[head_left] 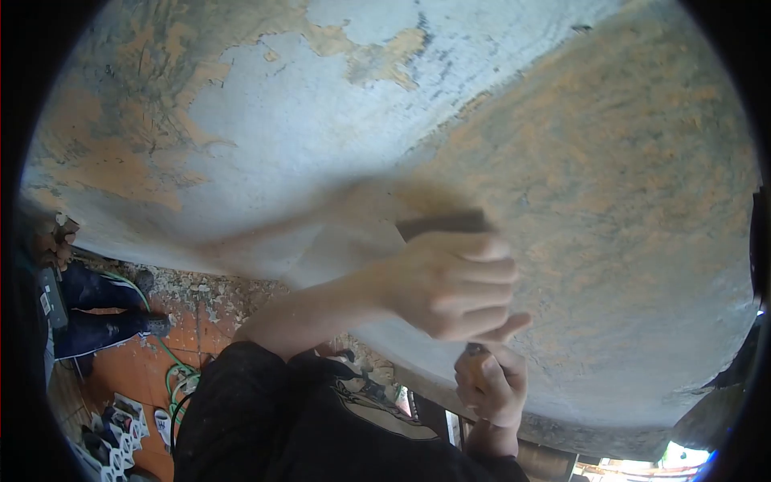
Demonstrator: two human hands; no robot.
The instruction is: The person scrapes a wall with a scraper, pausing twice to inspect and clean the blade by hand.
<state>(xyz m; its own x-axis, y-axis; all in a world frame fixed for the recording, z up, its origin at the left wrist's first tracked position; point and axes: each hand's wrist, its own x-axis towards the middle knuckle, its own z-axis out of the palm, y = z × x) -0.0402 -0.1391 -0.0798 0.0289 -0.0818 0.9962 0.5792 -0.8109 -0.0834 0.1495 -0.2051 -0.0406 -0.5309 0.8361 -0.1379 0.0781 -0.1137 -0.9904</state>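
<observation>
My left hand is closed in a fist around a scraper, its knuckles facing up and its thumb pointing right. The scraper's wide dark blade sticks out past the fist, at a large curved wall surface. Most of the handle is hidden in the fist. Just below, my right hand is closed too, and a dark end that looks like the scraper's handle shows at the top of its fingers. Orange-brown and grey patches mark the wall around the blade, with pale peeling paint to the upper left.
At the left, another person's dark trousered legs are on the orange tiled floor. A green hose winds across it. Paint flakes lie along the wall's foot. A white openwork basket holds dark items.
</observation>
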